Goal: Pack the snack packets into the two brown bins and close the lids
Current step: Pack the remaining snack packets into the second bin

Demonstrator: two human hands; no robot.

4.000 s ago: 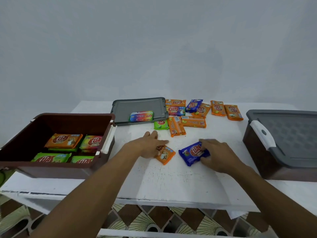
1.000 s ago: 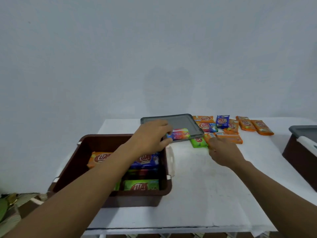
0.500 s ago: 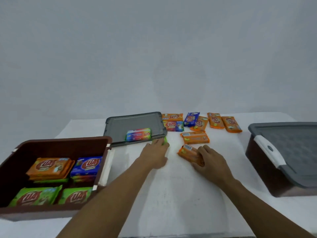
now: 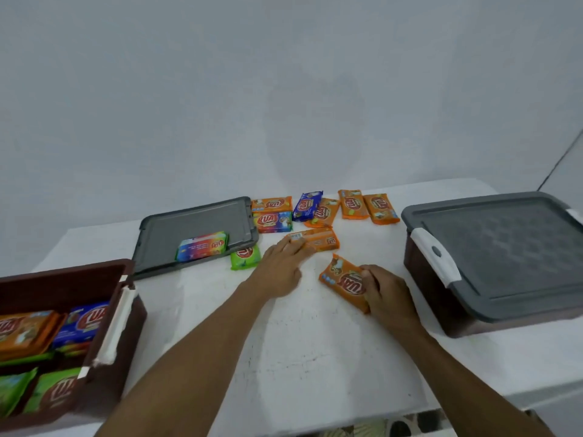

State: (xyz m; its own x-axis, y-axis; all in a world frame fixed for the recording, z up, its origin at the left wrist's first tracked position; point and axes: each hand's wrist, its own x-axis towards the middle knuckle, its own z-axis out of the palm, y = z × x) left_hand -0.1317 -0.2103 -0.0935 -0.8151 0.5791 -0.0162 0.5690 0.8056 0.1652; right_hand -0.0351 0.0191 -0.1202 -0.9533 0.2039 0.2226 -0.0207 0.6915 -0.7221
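Right hand point(image 4: 389, 294) has fingers and thumb curled round the right end of the near orange packet point(image 4: 340, 277), which sits tilted at table point(image 4: 315, 342) centre. Can't tell if it's lifted or just resting. Left hand point(image 4: 279, 271) is flat with fingers straight, tips on the left end of the barcode-up packet point(image 4: 320, 241) just beyond it, not gripping.

Handling, my read: light, thin, glossy wrap, so slippery, with contents that probably crush. Pinch across the short width or at an end seam and don't squeeze.

Open brown bin point(image 4: 63, 274) is near left, part-filled, well left of both hands. Its loose lid point(image 4: 195, 222) lies behind it with a multicolour packet point(image 4: 202, 246) on top. Green packet point(image 4: 244, 257) is just left of the left hand. Closed brown bin point(image 4: 422, 288) is just right of the right hand.
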